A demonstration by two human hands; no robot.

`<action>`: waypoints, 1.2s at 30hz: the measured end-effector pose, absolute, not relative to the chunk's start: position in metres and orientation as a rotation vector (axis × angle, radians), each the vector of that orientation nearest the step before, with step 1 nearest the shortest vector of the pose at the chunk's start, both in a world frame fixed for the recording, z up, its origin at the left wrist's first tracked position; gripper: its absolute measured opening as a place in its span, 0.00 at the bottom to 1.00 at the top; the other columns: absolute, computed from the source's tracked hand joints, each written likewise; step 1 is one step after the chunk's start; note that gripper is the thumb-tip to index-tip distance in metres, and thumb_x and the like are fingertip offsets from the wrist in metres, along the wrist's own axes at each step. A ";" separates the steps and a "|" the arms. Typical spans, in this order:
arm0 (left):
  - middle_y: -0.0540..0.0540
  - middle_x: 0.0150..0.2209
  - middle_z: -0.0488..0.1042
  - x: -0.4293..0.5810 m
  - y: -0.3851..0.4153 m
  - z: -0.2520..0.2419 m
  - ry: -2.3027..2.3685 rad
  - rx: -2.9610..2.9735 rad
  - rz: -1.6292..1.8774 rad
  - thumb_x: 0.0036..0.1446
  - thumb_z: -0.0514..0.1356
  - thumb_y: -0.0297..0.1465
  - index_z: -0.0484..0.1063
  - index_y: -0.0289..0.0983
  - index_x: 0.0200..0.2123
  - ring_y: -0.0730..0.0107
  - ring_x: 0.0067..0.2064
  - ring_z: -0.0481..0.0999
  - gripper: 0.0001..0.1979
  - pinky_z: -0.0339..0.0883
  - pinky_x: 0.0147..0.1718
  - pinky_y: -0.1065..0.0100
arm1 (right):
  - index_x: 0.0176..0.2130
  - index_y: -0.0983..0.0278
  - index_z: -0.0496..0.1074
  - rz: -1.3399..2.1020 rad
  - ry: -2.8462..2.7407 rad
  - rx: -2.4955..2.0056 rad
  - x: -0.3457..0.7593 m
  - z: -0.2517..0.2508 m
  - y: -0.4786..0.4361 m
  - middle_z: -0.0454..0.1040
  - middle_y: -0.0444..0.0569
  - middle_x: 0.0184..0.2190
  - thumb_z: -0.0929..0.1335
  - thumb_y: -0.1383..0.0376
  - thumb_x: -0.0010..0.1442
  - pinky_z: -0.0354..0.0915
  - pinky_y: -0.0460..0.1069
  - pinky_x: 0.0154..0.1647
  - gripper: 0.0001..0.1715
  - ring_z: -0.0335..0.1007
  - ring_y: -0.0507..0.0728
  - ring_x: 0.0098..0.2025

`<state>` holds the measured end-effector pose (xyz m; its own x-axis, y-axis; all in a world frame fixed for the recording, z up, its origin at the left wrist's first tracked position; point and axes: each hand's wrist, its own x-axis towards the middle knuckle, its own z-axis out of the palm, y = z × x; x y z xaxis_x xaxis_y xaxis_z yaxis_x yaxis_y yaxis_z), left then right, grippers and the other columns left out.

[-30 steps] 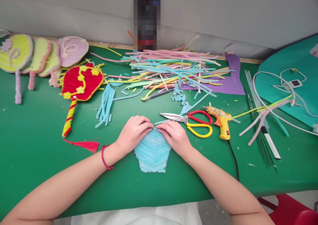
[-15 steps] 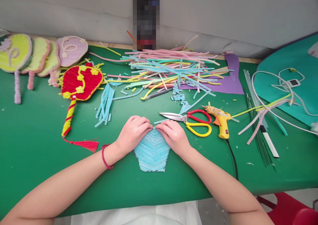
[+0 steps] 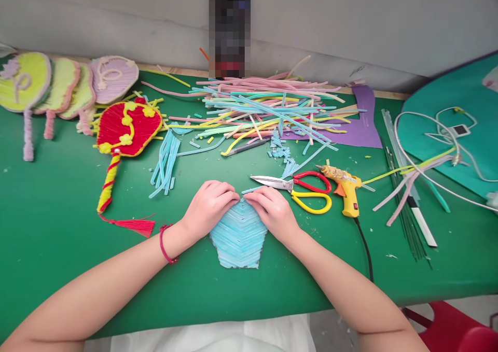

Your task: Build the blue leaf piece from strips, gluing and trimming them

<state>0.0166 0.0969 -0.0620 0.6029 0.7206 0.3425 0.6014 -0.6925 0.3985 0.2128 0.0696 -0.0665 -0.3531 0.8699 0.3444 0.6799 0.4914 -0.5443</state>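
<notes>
A shield-shaped panel of light-blue fuzzy strips laid in a chevron lies flat on a smooth green tabletop, its far edge under a worker's fingertips. The bare left hand, a dark-red cord bracelet at its wrist, and the bare right hand meet from either side, each with thumb and fingers drawn into a narrow pinch on that edge; whether a separate strip sits between them is hidden. The paired hold appears meant to line up and press the point where the chevron's two sides join. Most of the panel extends from the grip toward the worker, centred between the forearms, its tapered near end uncovered.

Just beyond the right hand rest steel scissors with one red and one yellow handle, beside a yellow glue gun, both probably parked there for quick reach. A loose bundle of light-blue strips lies beyond the left hand, and farther back spreads a heap of multicoloured strips, near a red fan-shaped piece with yellow flowers.
</notes>
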 end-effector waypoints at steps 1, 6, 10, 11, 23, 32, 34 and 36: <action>0.48 0.34 0.75 0.017 0.097 -0.062 1.087 2.589 0.712 0.63 0.52 0.30 0.71 0.37 0.34 0.70 0.36 0.70 0.09 0.62 0.40 0.65 | 0.39 0.63 0.73 0.406 -2.145 -1.273 0.213 -0.067 0.070 0.73 0.49 0.32 0.62 0.67 0.63 0.65 0.50 0.37 0.10 0.67 0.54 0.36; 0.48 0.34 0.75 0.016 0.098 -0.063 1.094 2.593 0.714 0.62 0.53 0.30 0.71 0.37 0.35 0.69 0.36 0.72 0.08 0.63 0.40 0.64 | 0.39 0.61 0.73 0.444 -2.126 -1.277 0.213 -0.067 0.068 0.72 0.49 0.32 0.62 0.67 0.63 0.65 0.50 0.38 0.10 0.67 0.54 0.36; 0.44 0.39 0.76 0.014 0.094 -0.056 1.163 2.616 0.801 0.62 0.53 0.28 0.70 0.35 0.43 0.67 0.40 0.73 0.09 0.65 0.41 0.64 | 0.43 0.61 0.72 0.466 -1.995 -1.252 0.215 -0.061 0.067 0.73 0.50 0.35 0.63 0.70 0.62 0.66 0.52 0.42 0.11 0.68 0.55 0.40; 0.43 0.40 0.76 0.015 0.090 -0.053 1.159 2.653 0.822 0.62 0.52 0.27 0.69 0.34 0.45 0.67 0.41 0.74 0.10 0.66 0.42 0.63 | 0.43 0.61 0.72 0.451 -1.961 -1.250 0.216 -0.059 0.068 0.73 0.50 0.36 0.63 0.70 0.62 0.66 0.52 0.43 0.11 0.68 0.55 0.40; 0.34 0.56 0.67 0.037 0.027 -0.048 1.239 2.923 0.392 0.62 0.50 0.41 0.67 0.29 0.53 0.54 0.56 0.67 0.24 0.54 0.56 0.54 | 0.42 0.61 0.71 0.422 -1.854 -1.281 0.218 -0.058 0.067 0.73 0.50 0.37 0.63 0.71 0.61 0.66 0.54 0.45 0.11 0.69 0.56 0.42; 0.33 0.58 0.65 0.037 0.030 -0.047 1.186 2.882 0.392 0.62 0.48 0.43 0.62 0.29 0.57 0.52 0.59 0.63 0.28 0.51 0.57 0.50 | 0.43 0.60 0.71 0.454 -1.855 -1.325 0.219 -0.059 0.068 0.73 0.51 0.38 0.61 0.68 0.63 0.67 0.56 0.45 0.12 0.69 0.57 0.42; 0.35 0.57 0.67 0.035 0.035 -0.045 1.158 2.893 0.528 0.63 0.50 0.38 0.63 0.30 0.56 0.54 0.57 0.65 0.23 0.52 0.57 0.51 | 0.43 0.60 0.71 0.452 -1.859 -1.325 0.219 -0.058 0.068 0.73 0.51 0.38 0.61 0.68 0.63 0.67 0.55 0.45 0.12 0.69 0.57 0.42; 0.38 0.53 0.71 0.030 0.045 -0.046 1.178 2.865 0.681 0.62 0.51 0.30 0.66 0.32 0.52 0.59 0.53 0.69 0.16 0.55 0.55 0.55 | 0.43 0.60 0.71 0.434 -1.867 -1.318 0.219 -0.058 0.068 0.73 0.51 0.37 0.62 0.69 0.62 0.66 0.55 0.44 0.12 0.69 0.57 0.42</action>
